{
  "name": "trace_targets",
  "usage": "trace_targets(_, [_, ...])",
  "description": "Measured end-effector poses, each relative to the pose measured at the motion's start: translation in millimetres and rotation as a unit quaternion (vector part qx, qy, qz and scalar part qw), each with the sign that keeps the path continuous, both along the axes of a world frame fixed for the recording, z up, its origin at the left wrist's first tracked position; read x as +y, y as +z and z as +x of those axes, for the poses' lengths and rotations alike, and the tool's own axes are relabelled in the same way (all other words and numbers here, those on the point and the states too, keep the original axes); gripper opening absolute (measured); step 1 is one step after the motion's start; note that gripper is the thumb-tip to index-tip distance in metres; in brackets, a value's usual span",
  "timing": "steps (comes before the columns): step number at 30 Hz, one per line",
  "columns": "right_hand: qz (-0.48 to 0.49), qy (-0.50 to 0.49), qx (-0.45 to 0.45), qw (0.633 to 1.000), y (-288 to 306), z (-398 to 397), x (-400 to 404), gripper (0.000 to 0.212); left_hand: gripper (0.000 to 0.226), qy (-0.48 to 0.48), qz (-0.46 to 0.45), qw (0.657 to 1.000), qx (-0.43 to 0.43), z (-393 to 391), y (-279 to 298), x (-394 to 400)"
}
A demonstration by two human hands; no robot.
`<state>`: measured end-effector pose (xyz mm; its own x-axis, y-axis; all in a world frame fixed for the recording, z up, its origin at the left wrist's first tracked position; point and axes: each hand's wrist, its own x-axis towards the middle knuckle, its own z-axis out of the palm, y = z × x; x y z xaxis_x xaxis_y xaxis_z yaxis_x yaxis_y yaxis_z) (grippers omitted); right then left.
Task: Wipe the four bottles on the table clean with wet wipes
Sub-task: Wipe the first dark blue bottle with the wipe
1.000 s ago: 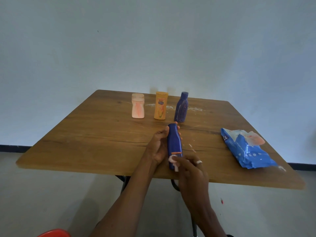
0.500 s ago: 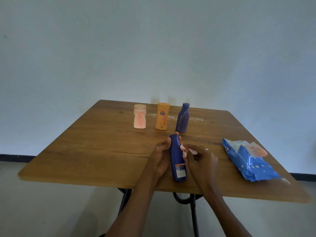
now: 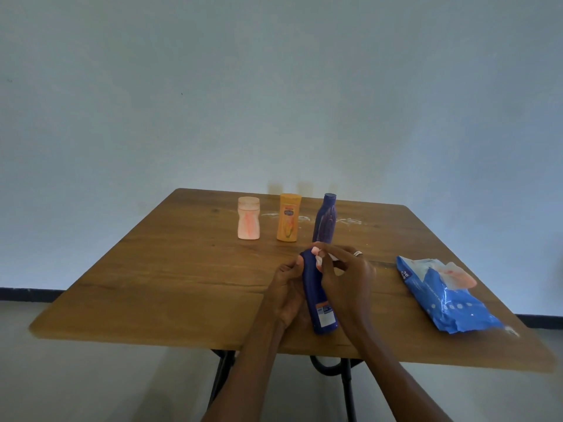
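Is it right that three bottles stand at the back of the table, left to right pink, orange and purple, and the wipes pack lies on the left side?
Not quite. The head view shows the wipes pack on the right side of the table. The rest holds: pink bottle, orange bottle, purple bottle, left to right at the back.

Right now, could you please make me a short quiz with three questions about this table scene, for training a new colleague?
1. True or false: the left hand grips the dark blue plastic bottle.
2. What does the right hand press against that bottle's top end? A) white wet wipe B) sponge C) brush
3. How many bottles stand upright at the far side of the wooden table?

Key:
1. True.
2. A, the white wet wipe.
3. Three: the pale pink bottle, the orange bottle and the purple bottle.
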<state>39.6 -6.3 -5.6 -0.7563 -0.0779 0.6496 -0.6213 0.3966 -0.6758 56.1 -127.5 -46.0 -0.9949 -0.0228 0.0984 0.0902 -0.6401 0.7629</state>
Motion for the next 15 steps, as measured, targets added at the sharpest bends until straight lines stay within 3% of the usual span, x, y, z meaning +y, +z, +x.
trace_targets(6, [0.03, 0.003, 0.002, 1.0, 5, 3, 2, 0.025, 0.08, 0.014, -0.001, 1.0, -0.007, 0, 3, 0])
trace_targets(11, [0.047, 0.045, -0.083, 0.994, -7, 14, 30, 0.021, 0.074, -0.012, 0.032, 0.999, 0.014, -1, 3, 1])
trace_targets(13, [0.061, 0.063, -0.126, 0.988, -16, 13, 44, 0.017, 0.065, -0.002, 0.032, 0.999, 0.009, -2, 1, 1])
trace_targets(15, [0.093, 0.086, -0.15, 0.981, -26, 13, 56, 0.013, 0.042, 0.024, 0.019, 1.0, 0.0, -2, 0, 0])
